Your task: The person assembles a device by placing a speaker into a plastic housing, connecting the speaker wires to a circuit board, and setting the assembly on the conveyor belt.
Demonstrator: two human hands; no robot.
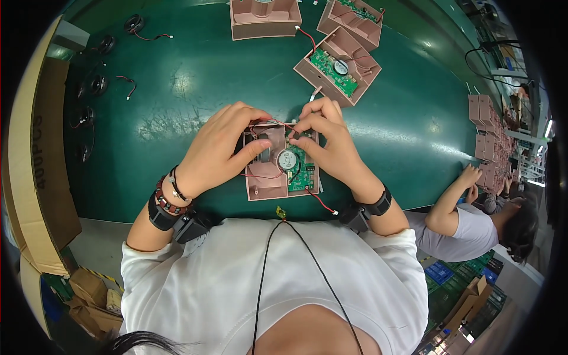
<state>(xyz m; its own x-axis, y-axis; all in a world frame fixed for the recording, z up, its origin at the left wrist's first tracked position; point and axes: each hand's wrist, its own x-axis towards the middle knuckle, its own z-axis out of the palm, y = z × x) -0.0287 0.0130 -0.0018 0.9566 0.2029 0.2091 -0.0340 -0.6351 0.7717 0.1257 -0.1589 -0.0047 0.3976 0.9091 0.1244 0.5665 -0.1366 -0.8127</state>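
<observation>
A pink plastic housing (269,192), its inside facing up, lies before me near the table's front edge. Inside its right half sits a green circuit board (303,181) bearing a round silver part (287,160). My left hand (222,141) is closed over the housing's far left corner, thumb inside and fingers at the far wall; part of a dark component shows under it. With thumb and index finger, my right hand (331,141) pinches a thin red-and-black wire (280,122) above the board's far end. Another red wire with a white plug (335,212) hangs over the near right corner.
Beyond my hands lie more pink housings (324,80), some with boards. Several black round speakers with wires (99,84) line the green table's (177,65) left side, by a cardboard box (50,154). At right, another person (461,228) reaches toward stacked pink housings (486,145).
</observation>
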